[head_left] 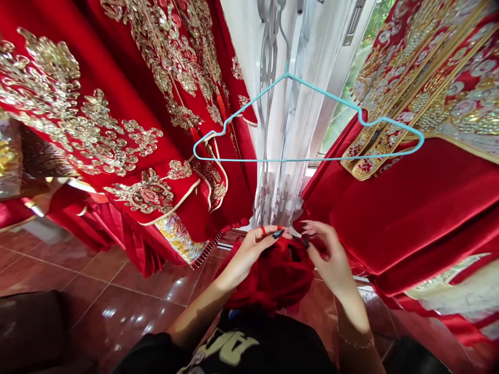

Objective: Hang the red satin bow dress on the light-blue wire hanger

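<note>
Red cloth [268, 283] hangs in a bunch below the blue hanger [286, 160], in front of the person. At its top edge the left hand [253, 246] has a narrow grip, thumb and forefinger pinching the fabric. Opposite, the right hand [327, 254] curves its fingers at the same edge; whether its grip holds any cloth I cannot tell. Behind the hanger is a white curtain [317, 57]; left of the hanger hangs a sequined red dress [128, 98].
</note>
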The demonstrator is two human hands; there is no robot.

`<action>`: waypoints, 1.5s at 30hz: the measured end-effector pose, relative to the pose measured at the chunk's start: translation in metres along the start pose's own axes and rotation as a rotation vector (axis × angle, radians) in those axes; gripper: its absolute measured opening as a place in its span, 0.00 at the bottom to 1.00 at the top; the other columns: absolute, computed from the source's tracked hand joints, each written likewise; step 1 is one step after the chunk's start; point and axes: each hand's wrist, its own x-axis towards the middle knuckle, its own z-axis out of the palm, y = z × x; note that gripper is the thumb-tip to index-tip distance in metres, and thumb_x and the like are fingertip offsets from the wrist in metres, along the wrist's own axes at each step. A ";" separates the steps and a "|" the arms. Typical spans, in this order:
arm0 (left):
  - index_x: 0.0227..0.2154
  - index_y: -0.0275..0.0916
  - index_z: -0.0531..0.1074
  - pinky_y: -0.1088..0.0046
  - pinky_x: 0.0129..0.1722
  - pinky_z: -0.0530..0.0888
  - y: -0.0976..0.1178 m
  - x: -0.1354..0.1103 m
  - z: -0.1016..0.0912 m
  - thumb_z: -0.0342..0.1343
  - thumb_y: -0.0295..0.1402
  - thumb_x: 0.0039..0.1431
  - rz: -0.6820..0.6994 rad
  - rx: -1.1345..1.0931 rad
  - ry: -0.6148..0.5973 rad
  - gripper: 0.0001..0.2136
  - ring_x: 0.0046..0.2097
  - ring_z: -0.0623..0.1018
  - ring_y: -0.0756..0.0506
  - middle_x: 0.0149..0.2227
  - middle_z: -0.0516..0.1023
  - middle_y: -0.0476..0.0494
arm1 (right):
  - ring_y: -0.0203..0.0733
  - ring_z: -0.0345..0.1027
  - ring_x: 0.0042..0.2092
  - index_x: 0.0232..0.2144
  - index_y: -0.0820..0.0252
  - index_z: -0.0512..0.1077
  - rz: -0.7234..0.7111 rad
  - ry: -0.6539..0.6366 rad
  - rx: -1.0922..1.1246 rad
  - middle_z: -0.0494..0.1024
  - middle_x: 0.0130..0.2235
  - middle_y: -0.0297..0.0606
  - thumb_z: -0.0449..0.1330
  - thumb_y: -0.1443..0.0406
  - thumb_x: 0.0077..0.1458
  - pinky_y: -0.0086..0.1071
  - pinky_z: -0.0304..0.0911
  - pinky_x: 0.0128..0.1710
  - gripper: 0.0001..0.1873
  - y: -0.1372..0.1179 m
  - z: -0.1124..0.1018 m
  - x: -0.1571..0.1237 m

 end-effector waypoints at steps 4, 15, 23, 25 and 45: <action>0.45 0.36 0.81 0.69 0.57 0.69 0.008 -0.008 -0.002 0.63 0.35 0.58 -0.002 0.028 0.072 0.14 0.51 0.79 0.42 0.46 0.83 0.41 | 0.42 0.73 0.53 0.51 0.52 0.65 0.004 -0.204 0.166 0.77 0.51 0.39 0.58 0.65 0.57 0.39 0.68 0.55 0.19 -0.008 0.029 -0.004; 0.44 0.36 0.81 0.64 0.61 0.67 0.005 -0.029 -0.021 0.64 0.38 0.57 -0.012 0.099 0.124 0.14 0.54 0.78 0.39 0.50 0.82 0.39 | 0.46 0.67 0.48 0.27 0.57 0.70 -0.307 -0.211 -0.081 0.79 0.38 0.39 0.57 0.71 0.55 0.45 0.63 0.51 0.06 -0.027 0.060 -0.011; 0.47 0.37 0.79 0.61 0.64 0.65 0.018 -0.027 -0.048 0.61 0.37 0.57 -0.089 0.124 0.058 0.16 0.57 0.78 0.38 0.51 0.81 0.37 | 0.45 0.64 0.45 0.18 0.55 0.72 -0.006 -0.311 0.065 0.81 0.35 0.38 0.56 0.62 0.60 0.45 0.62 0.53 0.19 -0.023 0.019 0.013; 0.49 0.38 0.79 0.59 0.63 0.68 0.021 -0.032 -0.066 0.59 0.33 0.55 -0.116 0.160 0.030 0.17 0.58 0.77 0.37 0.53 0.80 0.37 | 0.46 0.64 0.45 0.24 0.53 0.78 0.021 -0.250 0.063 0.81 0.39 0.39 0.55 0.60 0.60 0.45 0.63 0.53 0.16 -0.018 -0.002 0.021; 0.41 0.42 0.82 0.49 0.61 0.70 0.060 -0.052 -0.115 0.61 0.55 0.54 0.252 0.914 0.287 0.22 0.54 0.79 0.32 0.54 0.79 0.38 | 0.46 0.74 0.54 0.46 0.64 0.80 -0.221 0.374 -0.572 0.79 0.52 0.46 0.61 0.68 0.59 0.35 0.67 0.55 0.14 -0.054 -0.166 0.114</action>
